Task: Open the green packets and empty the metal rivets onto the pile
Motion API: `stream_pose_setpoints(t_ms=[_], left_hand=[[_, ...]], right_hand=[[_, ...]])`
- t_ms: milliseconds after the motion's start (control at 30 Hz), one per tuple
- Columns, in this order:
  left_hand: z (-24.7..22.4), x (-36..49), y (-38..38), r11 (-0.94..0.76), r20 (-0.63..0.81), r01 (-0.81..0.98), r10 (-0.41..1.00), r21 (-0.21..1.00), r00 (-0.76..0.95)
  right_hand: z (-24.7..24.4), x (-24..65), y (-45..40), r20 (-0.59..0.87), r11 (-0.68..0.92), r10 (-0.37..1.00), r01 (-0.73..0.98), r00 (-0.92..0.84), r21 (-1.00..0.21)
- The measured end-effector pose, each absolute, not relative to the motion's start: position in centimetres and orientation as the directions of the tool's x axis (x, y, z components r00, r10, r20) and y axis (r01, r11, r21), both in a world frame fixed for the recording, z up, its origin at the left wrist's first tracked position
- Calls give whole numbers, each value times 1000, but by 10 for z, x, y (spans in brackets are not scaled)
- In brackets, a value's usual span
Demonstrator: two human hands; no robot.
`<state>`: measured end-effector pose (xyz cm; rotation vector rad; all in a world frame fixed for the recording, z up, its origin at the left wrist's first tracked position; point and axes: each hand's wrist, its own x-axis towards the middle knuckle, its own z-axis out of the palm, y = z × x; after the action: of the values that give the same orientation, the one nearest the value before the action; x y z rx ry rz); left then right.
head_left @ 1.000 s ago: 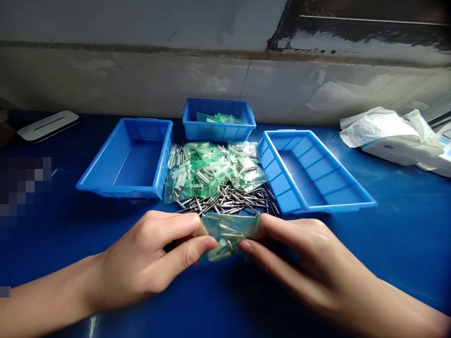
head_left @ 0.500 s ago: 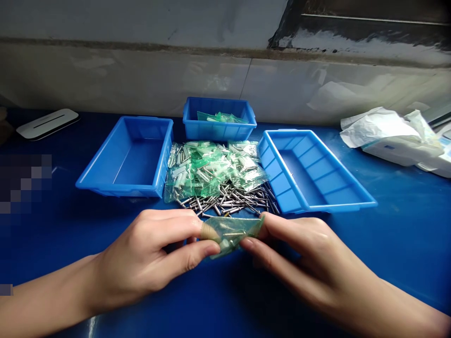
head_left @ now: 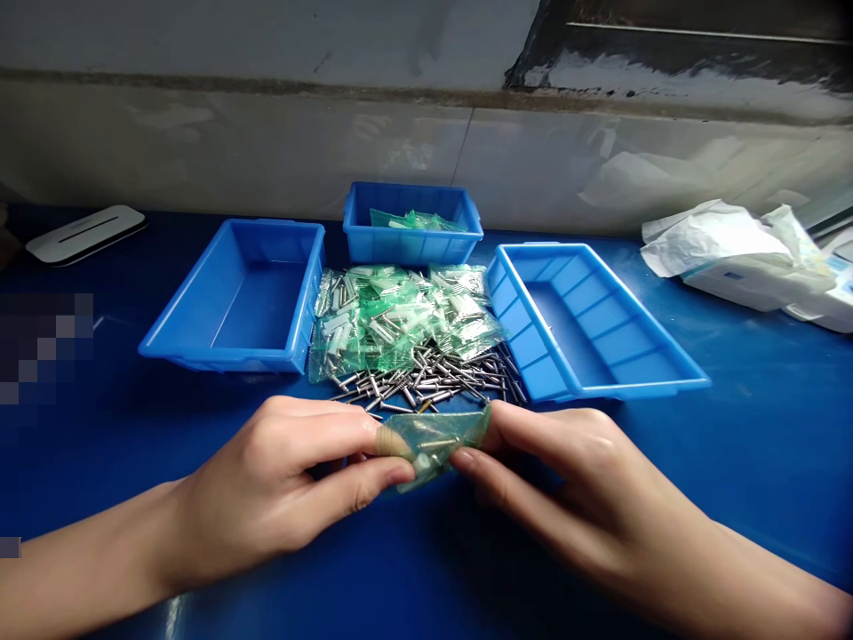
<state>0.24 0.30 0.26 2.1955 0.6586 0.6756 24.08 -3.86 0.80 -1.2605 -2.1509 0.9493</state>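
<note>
Between my two hands is a small green clear plastic bag point(head_left: 440, 431) with a screw and a whitish piece inside. My left hand point(head_left: 303, 471) pinches its left end between thumb and forefinger, and the forefinger's tip shows through the film. The right end is gripped by the thumb and forefinger of my right hand point(head_left: 566, 489). Just beyond lies a heap of loose metal screws point(head_left: 433, 378). Behind the screws, a pile of filled green plastic bags point(head_left: 393, 311) holds screws and white plugs.
Blue bins stand around the pile: a left bin point(head_left: 230, 356), a right bin point(head_left: 633, 387) and a back bin point(head_left: 413, 249) with green bags inside. A white device point(head_left: 86, 236) lies far left, and crumpled white packaging point(head_left: 739, 258) far right. A wall point(head_left: 267, 142) borders the blue table point(head_left: 373, 578).
The view has shifted very slightly. Both hands keep their pinch on the bag, which looks a little differently creased at its right end.
</note>
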Motion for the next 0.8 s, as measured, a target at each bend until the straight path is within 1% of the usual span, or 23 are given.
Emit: stream_pose_setpoints(t_ms=[233,600,800], left_hand=[[1,1,2,-605,267,240,626,759,733],[-1,1,3,-605,258,234,613,761,747],[1,2,2,-570,233,238,630,786,741]], right_hand=[[6,242,-39,15,312,882,559,-472,-768],[8,240,-38,18,317,878,554,-478,-770],[6,242,-39,20,317,884,566,-468,-761]])
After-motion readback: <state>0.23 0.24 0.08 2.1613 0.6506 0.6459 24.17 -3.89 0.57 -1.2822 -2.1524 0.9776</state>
